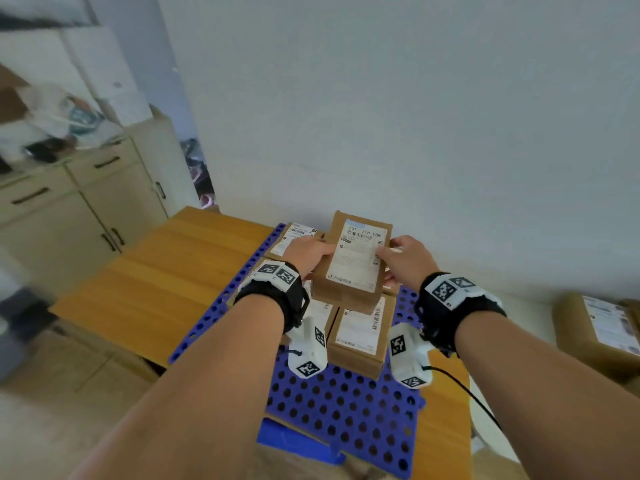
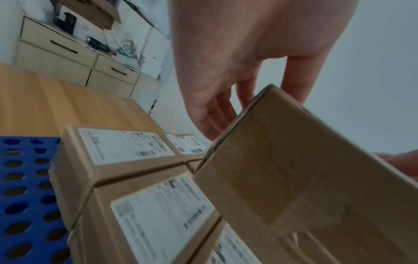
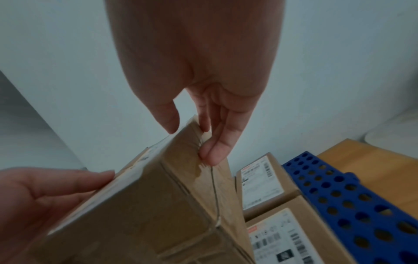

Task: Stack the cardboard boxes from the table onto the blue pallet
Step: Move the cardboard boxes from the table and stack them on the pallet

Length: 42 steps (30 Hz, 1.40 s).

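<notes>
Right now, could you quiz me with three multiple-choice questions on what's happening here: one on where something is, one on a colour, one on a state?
1. Where is the held cardboard box?
A. over the boxes on the pallet
B. inside the cabinet
C. on the floor

2. What colour is the perforated pallet?
A. red
B. blue
C. green

3. How is that box held?
A. by one hand
B. by no hand
C. by both hands

Answers: 1 A, it hangs above the labelled boxes; 2 B, its holed sheet is blue; 3 C, the left hand and the right hand grip opposite sides.

Boxes (image 1: 349, 268): we saw matt brown cardboard, white paper labels.
Pallet (image 1: 346, 403): blue perforated plastic.
Table (image 1: 166, 271): smooth wood.
</notes>
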{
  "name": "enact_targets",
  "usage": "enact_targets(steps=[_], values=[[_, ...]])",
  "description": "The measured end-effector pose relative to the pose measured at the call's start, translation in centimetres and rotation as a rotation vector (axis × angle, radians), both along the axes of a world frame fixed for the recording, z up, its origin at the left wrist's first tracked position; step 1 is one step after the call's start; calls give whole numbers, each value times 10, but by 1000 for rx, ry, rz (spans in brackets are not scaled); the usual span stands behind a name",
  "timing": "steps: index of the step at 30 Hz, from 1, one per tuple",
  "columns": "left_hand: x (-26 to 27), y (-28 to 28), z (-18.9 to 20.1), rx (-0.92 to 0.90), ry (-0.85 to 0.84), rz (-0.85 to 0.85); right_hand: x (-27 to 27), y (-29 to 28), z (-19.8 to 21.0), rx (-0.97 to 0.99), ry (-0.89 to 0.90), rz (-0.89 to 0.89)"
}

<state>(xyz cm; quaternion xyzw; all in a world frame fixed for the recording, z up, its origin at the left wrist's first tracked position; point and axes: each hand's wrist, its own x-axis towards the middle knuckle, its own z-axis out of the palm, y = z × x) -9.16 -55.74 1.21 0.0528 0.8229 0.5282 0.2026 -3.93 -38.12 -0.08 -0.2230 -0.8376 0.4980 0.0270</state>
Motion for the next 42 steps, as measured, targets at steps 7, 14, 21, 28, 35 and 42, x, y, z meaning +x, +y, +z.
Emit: enact_targets(steps=[7,14,21,28,35,42], values=[[-67,-25,-3,-1,11,83,-70,-23,0,-54,13,22],[-136,-35,-1,8,51,154,-142,-35,0,-133,37,41],[-177,-49,-17,-44,3,96,-181,-50,-19,-185,-42,17],[-211,-66,-38,-64,-88,22,-208,-71,-37,-184,-121,-35],[-228,-71,-58,-69,-149,1,-212,-79,-48,-187,-158,-106],[-238,-72,-67,-83,-178,-78,-211,-82,-53,-201,-147,-150]])
